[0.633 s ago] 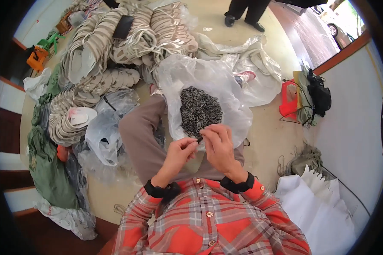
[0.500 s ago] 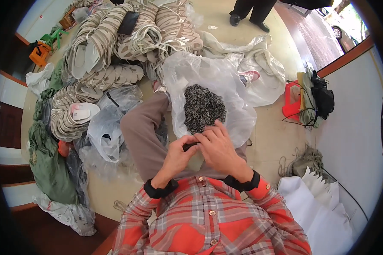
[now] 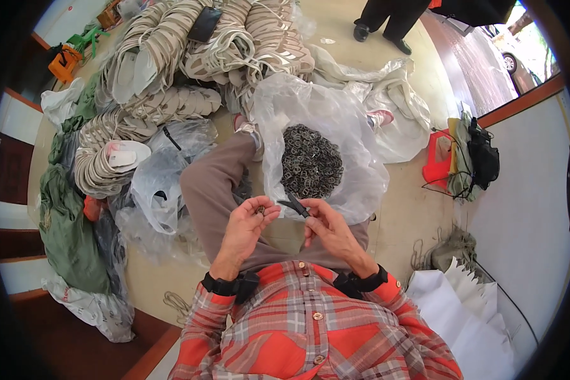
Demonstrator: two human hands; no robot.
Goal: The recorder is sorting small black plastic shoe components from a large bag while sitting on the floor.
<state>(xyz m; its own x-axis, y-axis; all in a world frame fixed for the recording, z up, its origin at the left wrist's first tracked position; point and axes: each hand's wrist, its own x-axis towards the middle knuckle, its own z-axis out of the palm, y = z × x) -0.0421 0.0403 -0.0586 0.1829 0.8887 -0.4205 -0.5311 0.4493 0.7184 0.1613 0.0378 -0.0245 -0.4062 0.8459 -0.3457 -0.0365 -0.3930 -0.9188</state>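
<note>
My left hand (image 3: 247,223) is raised over my lap, its fingertips pinched on a small dark metal buckle (image 3: 260,209). To its right, my right hand (image 3: 330,229) grips a short black strap (image 3: 295,205) between thumb and fingers. The strap's free end points toward my left fingertips without clearly touching them. Just beyond both hands, a heap of small dark metal buckles (image 3: 310,161) lies in an open clear plastic bag (image 3: 364,180) between my legs.
Stacks of beige shoe uppers (image 3: 161,54) stand at the far left, with a phone (image 3: 204,24) on top. Plastic bags (image 3: 155,196) and green cloth (image 3: 69,234) lie leftward. A red stool (image 3: 438,158) stands right. Beyond, a person's dark-trousered legs (image 3: 386,19) show.
My hands, which were together over a dark piece, have drawn apart. The black strap now shows in my right hand and a buckle in my left. The whole view has shifted slightly.
</note>
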